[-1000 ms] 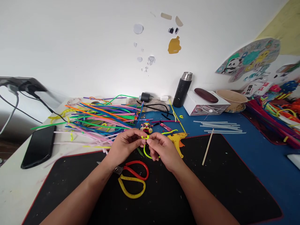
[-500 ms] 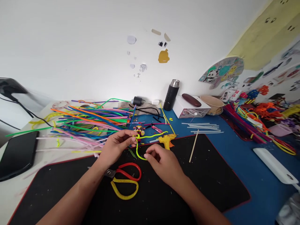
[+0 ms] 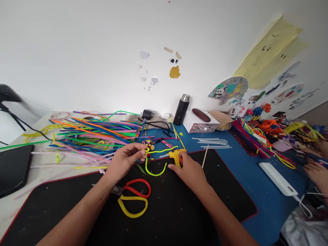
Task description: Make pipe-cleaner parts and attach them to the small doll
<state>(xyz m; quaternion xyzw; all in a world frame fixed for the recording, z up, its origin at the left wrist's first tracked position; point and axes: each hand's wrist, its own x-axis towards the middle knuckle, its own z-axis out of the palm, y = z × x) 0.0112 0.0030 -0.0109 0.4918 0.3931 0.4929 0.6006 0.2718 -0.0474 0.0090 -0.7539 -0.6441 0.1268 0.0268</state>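
Yellow-green pipe cleaner: curves over the black mat, upper end pinched between thumb and fingertips of the left hand, forearm angled in from lower left. Right hand palm down, fingers curled onto the yellow glue gun; firm grip or not, cannot tell. Behind: white box bears a dark oval case; bowl beside it, contents hidden

Open passage over the black mat right of the right hand and on the near side of the scissors. Between the hands, a neon-yellow pipe cleaner, pinched by the left hand, loops across the mat. Far edge crowded: pipe cleaner pile, glue gun at the right fingertips, wooden stick.
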